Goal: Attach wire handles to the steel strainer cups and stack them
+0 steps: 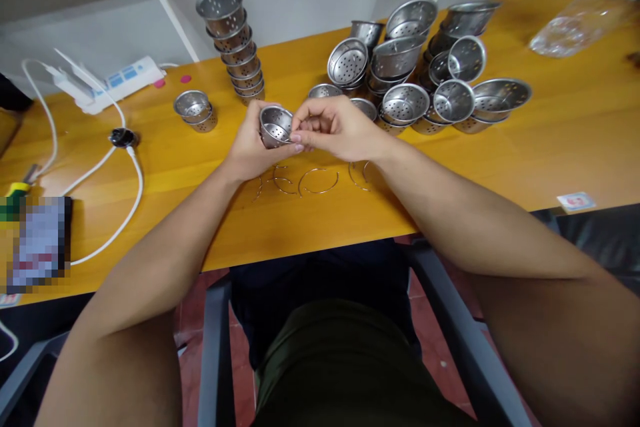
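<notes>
My left hand (253, 147) is wrapped round a small perforated metal cup (276, 125), its mouth tilted up toward me. At the cup's right rim, my right hand (333, 123) has thumb and forefinger pinched together. Whatever those fingertips hold, if anything, is too small to make out. Below both hands, several thin curved wire pieces (319, 181) lie on the yellow wooden table (310, 227). To the left stands another pair of nested perforated cups (195, 111).
Behind my left hand rises a tall stack of perforated cups (235, 47). Many more cups (405, 105) crowd the right side, some leaning. A power strip (123, 85) with white cables, a pixelated phone-like object (39, 243) and a clear bottle (570, 27) are also on the table.
</notes>
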Demonstrator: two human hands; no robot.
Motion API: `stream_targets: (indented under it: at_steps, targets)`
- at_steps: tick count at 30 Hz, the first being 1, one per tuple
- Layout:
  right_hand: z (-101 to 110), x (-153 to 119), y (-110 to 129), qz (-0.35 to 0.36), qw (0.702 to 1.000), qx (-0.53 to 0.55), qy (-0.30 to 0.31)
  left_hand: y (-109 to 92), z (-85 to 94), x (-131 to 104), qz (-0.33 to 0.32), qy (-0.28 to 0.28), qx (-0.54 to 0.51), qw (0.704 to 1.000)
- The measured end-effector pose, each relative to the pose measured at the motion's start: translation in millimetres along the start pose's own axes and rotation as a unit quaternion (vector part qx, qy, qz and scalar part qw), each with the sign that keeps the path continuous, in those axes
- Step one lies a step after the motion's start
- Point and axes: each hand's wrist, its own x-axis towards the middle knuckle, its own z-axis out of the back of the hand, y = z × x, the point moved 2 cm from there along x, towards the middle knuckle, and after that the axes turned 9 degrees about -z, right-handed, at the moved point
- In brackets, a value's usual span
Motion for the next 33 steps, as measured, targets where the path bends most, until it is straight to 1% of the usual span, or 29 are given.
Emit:
stream_targets:
  at_steps: [2,5,7,10,12,16,18,21,26,30,33]
  targets:
    - [2,1,-3,0.008,1.0,-0.006,-0.015,-2,-0.8,0,0.004,-0.004,0.009,1.0]
    - [7,0,-6,0.029,0.996,-0.032,-0.075,-4,0.1,0,0.045,-0.013,0.035,0.998]
    - [10,-1,-7,0.038,0.991,-0.075,-0.108,-6,0.3,0,0.07,-0.016,0.045,0.996]
    - [12,-3,-7,0.05,0.979,-0.153,-0.123,-9,-1.0,0,0.072,-0.027,0.044,0.996]
    - [11,-4,-8,0.055,0.975,-0.183,-0.113,-13,-2.3,2,0.07,-0.033,0.043,0.996]
    - [9,-4,-13,0.063,0.973,-0.211,-0.075,-23,-4.0,5,0.068,-0.026,0.049,0.996]
    - [8,-5,-15,0.066,0.972,-0.221,-0.055,-24,-4.1,6,0.062,-0.03,0.046,0.997]
    - [9,-5,-17,0.068,0.97,-0.232,-0.03,-19,-5.0,4,0.053,-0.035,0.047,0.997]
    - [10,-5,-18,0.063,0.967,-0.247,0.0,-8,-7.4,-2,0.023,-0.021,0.055,0.998]
    - [9,-7,-17,0.048,0.965,-0.258,0.029,-9,-7.9,-3,0.009,-0.016,0.053,0.998]
    - [7,-10,-13,0.053,0.962,-0.265,0.044,-10,-7.2,-2,-0.006,-0.016,0.049,0.999]
